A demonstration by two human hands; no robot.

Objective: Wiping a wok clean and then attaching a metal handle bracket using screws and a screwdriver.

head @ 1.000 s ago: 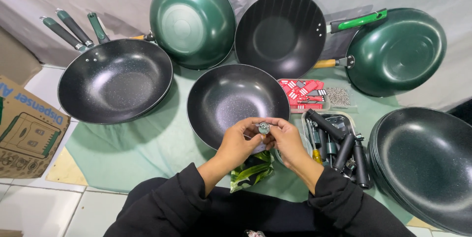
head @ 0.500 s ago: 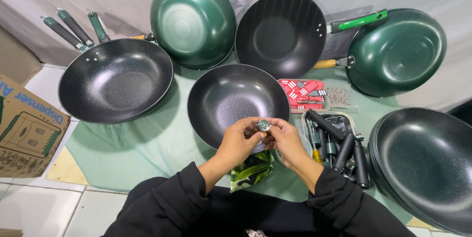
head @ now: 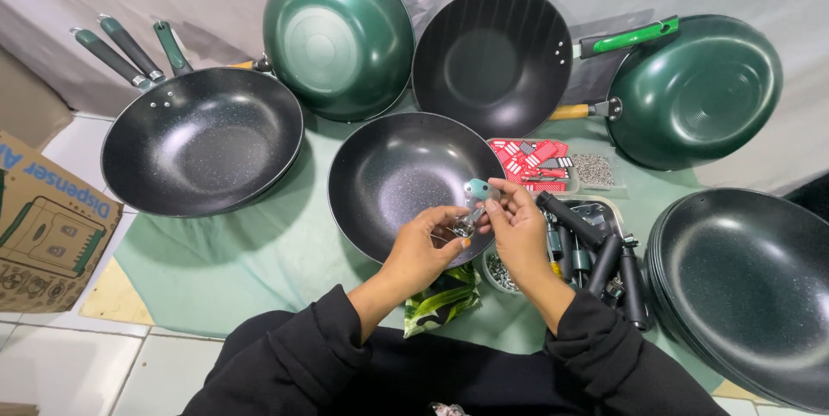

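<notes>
— While both hands met over the near rim of the middle black wok (head: 406,179), what did each one have?

— The left hand (head: 429,242) was curled shut around a small shiny metal fitting (head: 465,226), pinched at the fingertips. The right hand (head: 518,224) closed its thumb and forefinger on a small pale green knob (head: 476,189), held just above the fitting. Whether the two pieces touched, I could not tell.

— And what lay about them?

— Just right of the right hand sat a tray of black handles (head: 596,248), with a small bowl of screws (head: 499,271) below the wrist. A flat box of red packets (head: 531,161) lay beyond, beside a heap of little screws (head: 594,169). A leaf-printed pouch (head: 442,299) rested on the green cloth (head: 242,261) under the left forearm. A stack of dark pans (head: 743,286) stood at far right, a cardboard box (head: 43,226) at far left.
</notes>
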